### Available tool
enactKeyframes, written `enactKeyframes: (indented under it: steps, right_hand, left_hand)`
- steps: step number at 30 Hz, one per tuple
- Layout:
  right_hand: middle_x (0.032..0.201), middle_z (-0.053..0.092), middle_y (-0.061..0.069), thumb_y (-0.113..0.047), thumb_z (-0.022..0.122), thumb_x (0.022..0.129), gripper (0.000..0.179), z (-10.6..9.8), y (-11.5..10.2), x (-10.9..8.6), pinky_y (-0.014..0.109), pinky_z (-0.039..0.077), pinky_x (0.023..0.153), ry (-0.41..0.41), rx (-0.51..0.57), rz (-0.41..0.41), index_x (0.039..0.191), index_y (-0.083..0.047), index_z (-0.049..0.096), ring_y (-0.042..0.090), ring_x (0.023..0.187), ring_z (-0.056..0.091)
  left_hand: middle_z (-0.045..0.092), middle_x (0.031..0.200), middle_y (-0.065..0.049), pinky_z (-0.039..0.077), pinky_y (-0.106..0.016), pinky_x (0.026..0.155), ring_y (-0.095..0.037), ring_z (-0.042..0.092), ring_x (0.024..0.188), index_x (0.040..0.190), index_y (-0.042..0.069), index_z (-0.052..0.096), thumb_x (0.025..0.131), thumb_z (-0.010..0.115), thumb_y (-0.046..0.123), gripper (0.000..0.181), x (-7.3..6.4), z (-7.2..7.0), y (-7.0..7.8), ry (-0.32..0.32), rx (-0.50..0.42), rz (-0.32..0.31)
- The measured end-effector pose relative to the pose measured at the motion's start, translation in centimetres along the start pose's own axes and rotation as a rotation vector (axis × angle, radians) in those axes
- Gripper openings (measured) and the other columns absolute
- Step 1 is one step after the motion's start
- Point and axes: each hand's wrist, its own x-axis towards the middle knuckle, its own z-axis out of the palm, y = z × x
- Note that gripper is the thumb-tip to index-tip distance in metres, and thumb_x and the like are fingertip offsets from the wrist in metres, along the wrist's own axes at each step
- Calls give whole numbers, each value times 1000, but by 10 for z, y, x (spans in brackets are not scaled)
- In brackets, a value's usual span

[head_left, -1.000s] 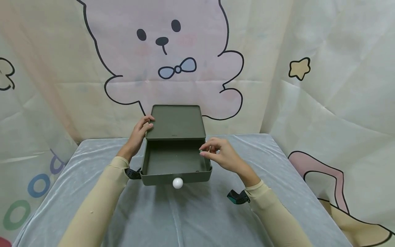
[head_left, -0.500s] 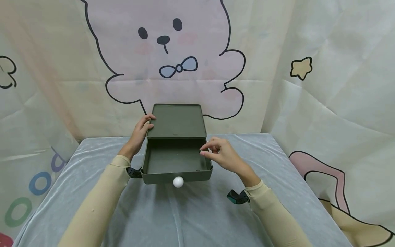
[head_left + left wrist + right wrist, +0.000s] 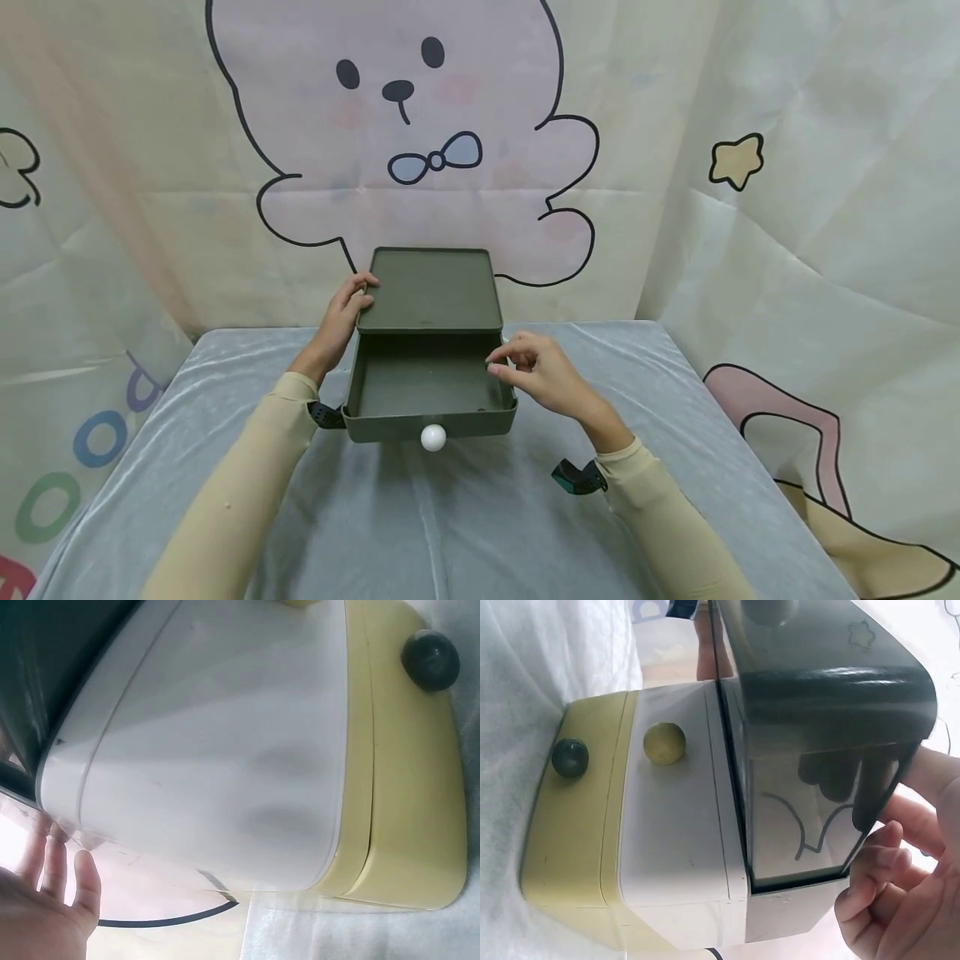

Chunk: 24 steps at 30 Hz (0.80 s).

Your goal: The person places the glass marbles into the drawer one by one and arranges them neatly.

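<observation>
A small chest with several drawers stands mid-table; its dark green top [image 3: 431, 287] faces up in the head view. Its dark green top drawer [image 3: 431, 427], with a white knob [image 3: 432, 437], is pulled out. My left hand [image 3: 333, 329] rests extended fingers against the chest's upper left side; in the left wrist view its fingertips touch the corner. Beside the drawer's right wall, my right hand [image 3: 543, 375] pinches a tiny dark thing [image 3: 488, 363] between thumb and index finger, mostly hidden. A tiny dark speck [image 3: 482, 409] lies inside the drawer near the front right.
Below are a white drawer [image 3: 679, 825] with a yellow knob [image 3: 664, 744] and a yellow drawer [image 3: 574, 840] with a dark knob [image 3: 571, 758]. Grey-blue cloth [image 3: 480, 533] covers the table. A printed curtain [image 3: 637, 250] hangs behind and at both sides.
The head view has tilted down slightly, so the chest appears a little higher. Both hands keep nearly the same places at the chest.
</observation>
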Motion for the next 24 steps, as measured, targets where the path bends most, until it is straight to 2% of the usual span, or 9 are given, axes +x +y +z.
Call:
enactKeyframes:
  steps: [5, 10, 15, 20, 22, 24]
  right_hand:
    - [83, 54, 7, -9, 69, 95, 16, -5, 3, -2, 23, 35, 58, 34, 29, -20, 106, 0, 74, 13, 62, 39]
    - [86, 59, 6, -8, 66, 96, 18, -14, 6, -5, 25, 39, 60, 77, 31, -32, 109, 2, 73, 12, 63, 45]
    - [85, 59, 4, -8, 65, 97, 16, -24, 11, -10, 25, 40, 60, 112, 42, -25, 110, -3, 74, 9, 60, 45]
    - [88, 59, 5, -6, 62, 99, 16, -30, 24, -16, 24, 38, 43, 140, 105, -20, 109, -1, 73, 8, 48, 39]
    - [90, 60, 4, -5, 62, 99, 16, -31, 30, -19, 25, 39, 43, 154, 121, -22, 109, 0, 73, 8, 46, 39]
    - [87, 60, 3, -5, 61, 99, 16, -31, 35, -21, 24, 41, 50, 172, 119, -19, 109, 1, 73, 7, 49, 39]
  left_hand:
    - [32, 152, -12, 29, -37, 104, -25, 34, 131, 132, 10, 45, 104, 37, 15, 30, 0, 0, 0, -2, 5, -5]
    - [32, 153, -12, 30, -38, 104, -27, 36, 130, 132, 12, 45, 105, 37, 16, 29, 0, 0, -1, 1, -5, -11]
    - [31, 154, -10, 30, -39, 104, -27, 36, 131, 133, 13, 46, 105, 36, 17, 29, 1, 1, -2, -1, -5, -10]
    - [30, 157, -11, 28, -43, 109, -27, 33, 137, 134, 11, 44, 106, 37, 17, 30, 0, 2, 0, -3, -15, -8]
    - [29, 158, -11, 27, -46, 111, -28, 30, 140, 135, 11, 44, 106, 37, 17, 30, -1, 1, 0, -6, -17, -9]
    - [27, 160, -10, 26, -46, 112, -28, 29, 143, 135, 11, 43, 106, 37, 17, 30, -1, 1, 0, -9, -14, -10]
